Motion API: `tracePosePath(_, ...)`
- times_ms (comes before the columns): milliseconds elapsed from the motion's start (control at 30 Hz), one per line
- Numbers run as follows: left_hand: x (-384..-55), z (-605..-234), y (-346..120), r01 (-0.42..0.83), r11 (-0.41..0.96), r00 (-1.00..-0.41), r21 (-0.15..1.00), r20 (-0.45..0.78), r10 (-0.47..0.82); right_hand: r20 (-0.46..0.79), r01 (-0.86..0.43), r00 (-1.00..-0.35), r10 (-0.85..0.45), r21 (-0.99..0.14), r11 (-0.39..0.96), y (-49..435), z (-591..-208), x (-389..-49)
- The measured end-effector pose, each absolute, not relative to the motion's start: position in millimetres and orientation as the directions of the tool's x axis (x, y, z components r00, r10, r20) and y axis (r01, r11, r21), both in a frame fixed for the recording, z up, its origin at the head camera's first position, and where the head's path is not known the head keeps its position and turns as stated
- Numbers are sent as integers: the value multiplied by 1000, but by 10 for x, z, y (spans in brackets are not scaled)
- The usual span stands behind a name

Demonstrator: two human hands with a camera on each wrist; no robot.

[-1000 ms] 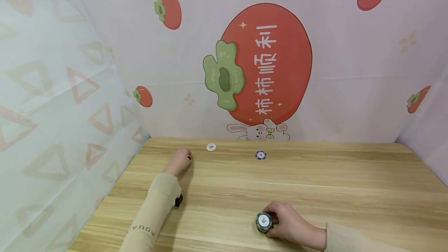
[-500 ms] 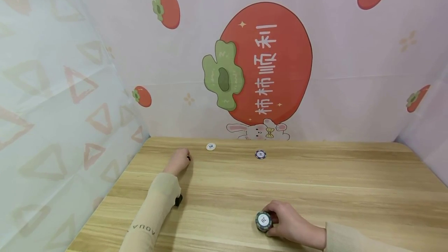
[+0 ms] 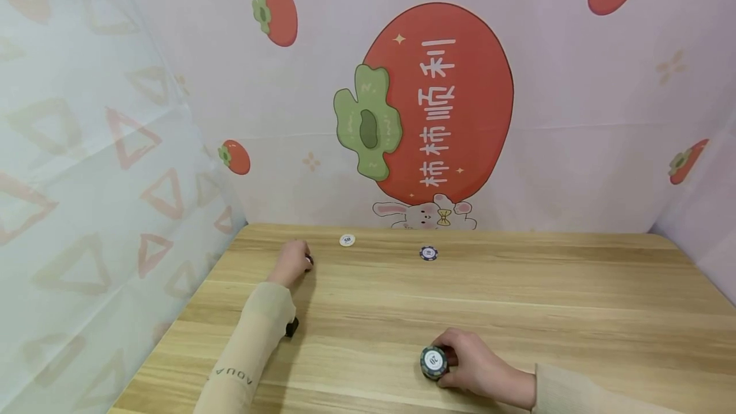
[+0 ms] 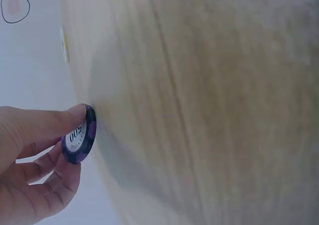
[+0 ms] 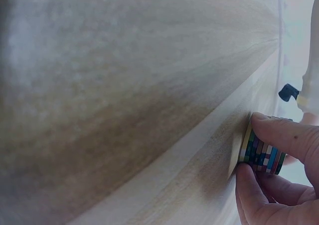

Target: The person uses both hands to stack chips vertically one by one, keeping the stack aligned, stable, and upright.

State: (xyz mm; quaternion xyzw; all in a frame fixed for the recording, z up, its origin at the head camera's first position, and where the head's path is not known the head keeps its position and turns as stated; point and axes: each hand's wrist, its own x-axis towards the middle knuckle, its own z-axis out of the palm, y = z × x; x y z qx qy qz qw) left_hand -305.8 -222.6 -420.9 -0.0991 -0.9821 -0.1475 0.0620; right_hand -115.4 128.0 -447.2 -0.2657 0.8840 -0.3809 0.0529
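My left hand (image 3: 290,263) reaches to the far left part of the table. Between thumb and fingers it pinches a purple and black poker chip (image 4: 78,138) marked 500, held tilted on edge close to the wood. Near the front, my right hand (image 3: 482,368) grips a stack of poker chips (image 3: 434,363) from its right side. A dark green chip marked 20 tops that stack. In the right wrist view, the stacked chips (image 5: 264,150) show edges of several colours, with the thumb on one side and fingers on the other.
A white chip (image 3: 347,240) marked 50 lies near the back edge of the wooden table (image 3: 546,305). To its right is a blue and white chip (image 3: 428,253) marked 10. A printed cloth wall (image 3: 552,165) rises behind the table. A black wrist device (image 3: 292,327) sits under the left sleeve.
My left hand has shifted slightly left and turned, so more of the pinched chip shows. The right hand and the stack have stayed in place.
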Motion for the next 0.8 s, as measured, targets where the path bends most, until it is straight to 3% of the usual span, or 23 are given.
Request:
tracePosePath(433,-2943,-4083,-2135,205,923,-977,326,131,171,113,-439,-851,-513,-689,576,1291,-4467,-1155)
tracePosePath(800,-2718,-3987,-1952,317,926,-947,206,124,296,96,-426,-852,-515,-699,574,1285,-4472,-1172)
